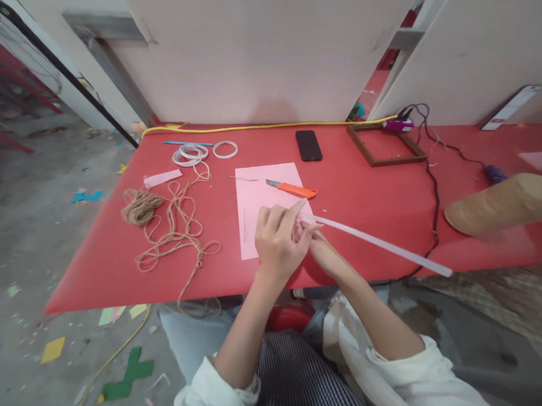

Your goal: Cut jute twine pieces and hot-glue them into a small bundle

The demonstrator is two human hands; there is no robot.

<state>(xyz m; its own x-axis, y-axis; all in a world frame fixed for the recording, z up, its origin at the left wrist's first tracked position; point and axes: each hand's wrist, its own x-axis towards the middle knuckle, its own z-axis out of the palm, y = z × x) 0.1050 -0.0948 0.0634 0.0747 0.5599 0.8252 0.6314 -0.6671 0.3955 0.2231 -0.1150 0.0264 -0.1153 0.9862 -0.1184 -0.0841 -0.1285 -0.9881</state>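
Both hands meet over the front right part of a pink paper sheet point(269, 172). My left hand point(276, 233) is closed, its thumb and fingers pressed together around one end of a long, narrow pale pink strip point(374, 240). Close against it, my right hand point(318, 244) also pinches that end, partly hidden by the left. From there the strip runs out to the right, past the table's front edge. Just beyond the fingers lies an orange utility knife point(293, 188) with its blade showing. A thin twig-like piece point(243, 226) rests on the sheet.
Jute twine point(142, 206), white rings point(225, 149), a pink paper piece point(163, 178) and a blue stick point(188, 144) lie left on the red table point(225, 199). Behind are a phone point(308, 145) and wooden frame point(373, 157). A brown wrapped cylinder point(505, 204) and black cord point(435, 211) lie right.
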